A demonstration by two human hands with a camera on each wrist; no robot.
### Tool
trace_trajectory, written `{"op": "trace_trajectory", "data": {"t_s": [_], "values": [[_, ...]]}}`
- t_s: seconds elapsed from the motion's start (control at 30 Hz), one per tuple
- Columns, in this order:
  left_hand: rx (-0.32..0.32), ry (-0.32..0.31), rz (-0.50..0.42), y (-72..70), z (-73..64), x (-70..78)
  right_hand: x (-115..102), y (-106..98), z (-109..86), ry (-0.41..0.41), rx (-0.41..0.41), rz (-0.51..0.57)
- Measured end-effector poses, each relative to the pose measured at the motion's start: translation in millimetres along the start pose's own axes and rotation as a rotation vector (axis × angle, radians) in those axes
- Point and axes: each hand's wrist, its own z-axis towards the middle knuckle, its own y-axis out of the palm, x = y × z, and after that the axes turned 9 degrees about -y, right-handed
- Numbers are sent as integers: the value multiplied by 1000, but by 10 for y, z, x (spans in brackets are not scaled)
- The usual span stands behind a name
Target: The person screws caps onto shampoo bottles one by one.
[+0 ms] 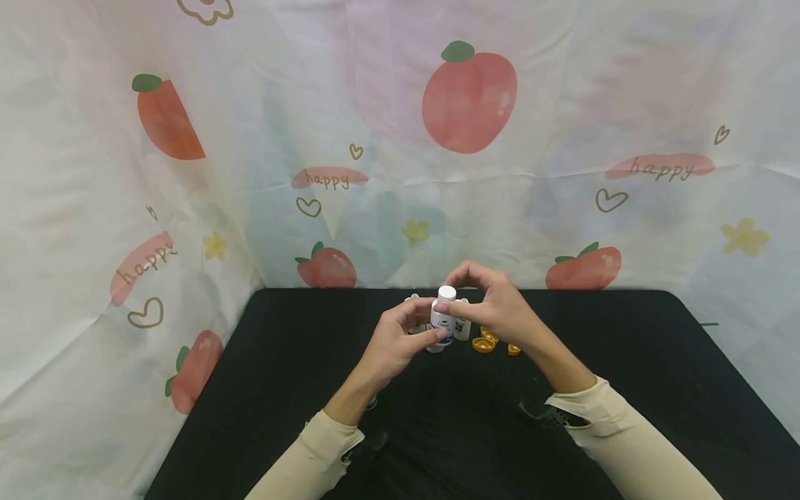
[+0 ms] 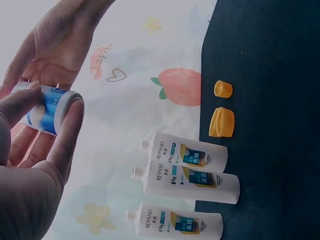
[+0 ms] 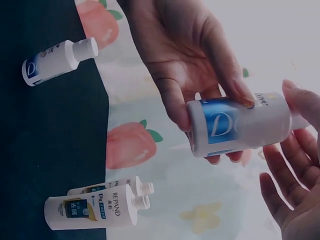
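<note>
Both hands hold a small white Dove bottle (image 1: 443, 321) with a blue band near its base, raised in front of the chest over the far part of the table. My left hand (image 1: 395, 338) grips its lower body, thumb in front and fingers round the side. The right hand (image 1: 500, 305) has its thumb and fingers about the bottle's upper end, at the white cap (image 1: 446, 292). In the right wrist view the left fingers wrap the blue end, while the right thumb (image 3: 302, 102) lies by the neck; the cap is mostly hidden there.
Three white REPAND bottles (image 2: 192, 180) stand on the black table (image 1: 300, 361) behind the hands. Several orange caps (image 1: 483, 345) lie to their right. Another Dove bottle (image 3: 55, 62) stands nearer, mostly hidden by the left wrist in the head view. A fruit-print curtain (image 1: 387, 104) hangs behind.
</note>
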Motion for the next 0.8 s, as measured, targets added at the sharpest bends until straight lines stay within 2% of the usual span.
{"op": "trace_trajectory", "data": {"t_s": [0.27, 0.43, 0.63, 0.8], "values": [[52, -3, 22, -41, -17, -5, -5, -57, -1, -26, -79, 36], [39, -11, 18, -49, -10, 7, -5, -92, 17, -68, -116, 76], [6, -31, 23, -37, -12, 11, -13, -105, 22, -77, -109, 83], [29, -26, 34, -29, -15, 2, -29, -106, 15, -72, -80, 70]]}}
